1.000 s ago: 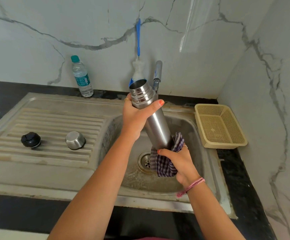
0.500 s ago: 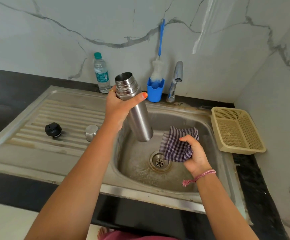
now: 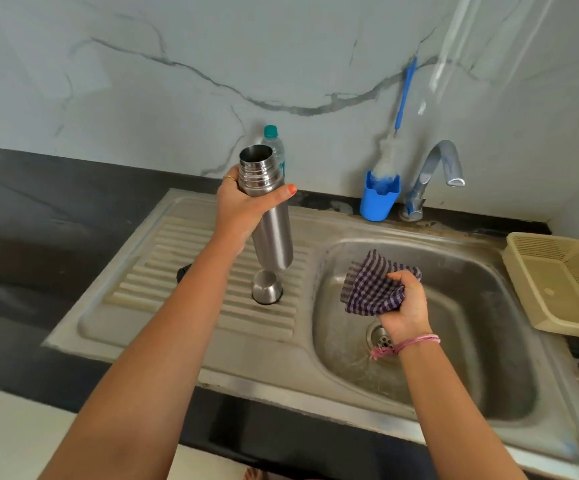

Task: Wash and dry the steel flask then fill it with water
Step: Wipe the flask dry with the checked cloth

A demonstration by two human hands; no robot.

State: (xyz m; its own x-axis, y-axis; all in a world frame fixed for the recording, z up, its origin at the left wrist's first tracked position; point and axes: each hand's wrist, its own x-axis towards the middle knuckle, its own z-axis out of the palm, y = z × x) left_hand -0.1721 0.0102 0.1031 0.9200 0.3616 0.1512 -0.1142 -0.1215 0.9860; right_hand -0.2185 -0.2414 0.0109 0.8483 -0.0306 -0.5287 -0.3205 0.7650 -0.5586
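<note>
Our left hand [image 3: 243,206] grips the open cylindrical steel flask [image 3: 270,216] upright above the ribbed drainboard [image 3: 184,271]; our right hand [image 3: 404,306] clutches the checked cloth [image 3: 367,289]. We should keep it vertical when setting it down.

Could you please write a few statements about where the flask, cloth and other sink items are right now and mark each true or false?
1. The left hand grips the open steel flask near its threaded neck. True.
2. The checked purple cloth is wrapped round the flask. False: the right hand holds it apart, over the steel sink basin.
3. The small steel cup stands on the ribbed draining board. True.
4. The beige plastic basket lies inside the basin. False: it sits on the counter to the basin's right.
5. Water runs from the curved steel tap. False: no stream shows.
</note>
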